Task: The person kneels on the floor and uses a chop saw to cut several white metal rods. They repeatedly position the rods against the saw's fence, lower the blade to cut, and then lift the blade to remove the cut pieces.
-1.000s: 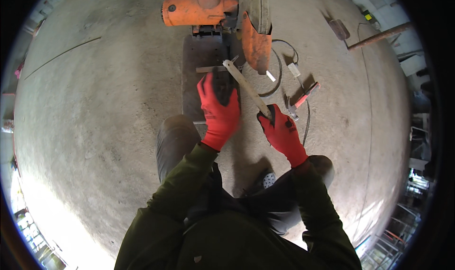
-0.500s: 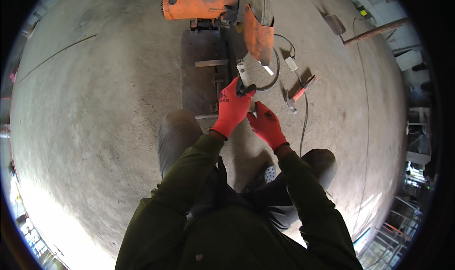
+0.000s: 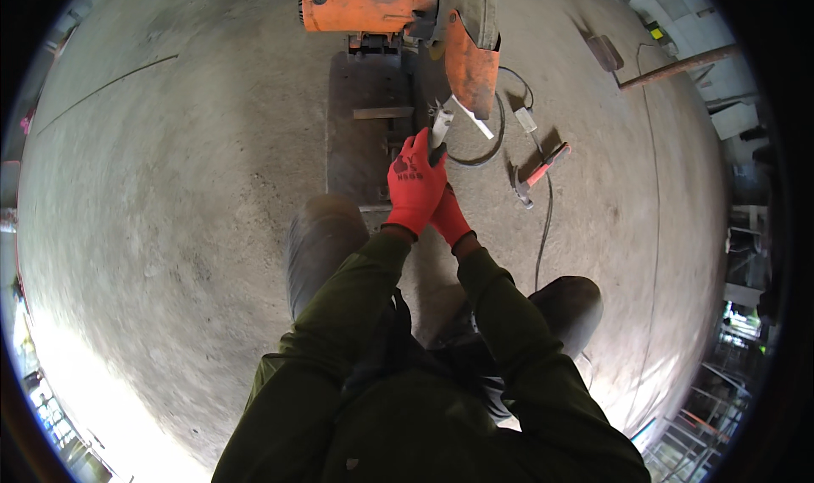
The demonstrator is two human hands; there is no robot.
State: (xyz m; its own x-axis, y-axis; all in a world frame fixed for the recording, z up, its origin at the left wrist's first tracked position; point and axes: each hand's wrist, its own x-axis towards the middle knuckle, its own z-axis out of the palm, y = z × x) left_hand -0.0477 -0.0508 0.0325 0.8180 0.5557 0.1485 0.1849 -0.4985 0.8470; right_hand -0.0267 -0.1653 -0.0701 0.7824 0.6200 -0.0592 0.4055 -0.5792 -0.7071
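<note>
**Gripped beside the orange saw: one pale bar**

Observed the left hand (image 3: 415,183) reaching forward, wrapped firmly round the pale bar (image 3: 443,125), knuckles uppermost. Noted the right hand (image 3: 451,216) slanting inward, just nearer and to the right, fingers hidden behind the left; unable to tell how far closed or whether gripping. Located the bar off the near right of the dark base (image 3: 352,135) of the orange saw (image 3: 360,8), far end pointing toward the orange guard (image 3: 471,63). Found it slim and off-white, with a dark mark near the far end; near length concealed by the gloves. Recorded a white strip (image 3: 475,119) just right of the bar, and a red-handled hammer (image 3: 541,171) farther right on the floor (image 3: 212,228). Noted dark printed characters and an emblem on the back of the left red glove (image 3: 409,196).
</note>
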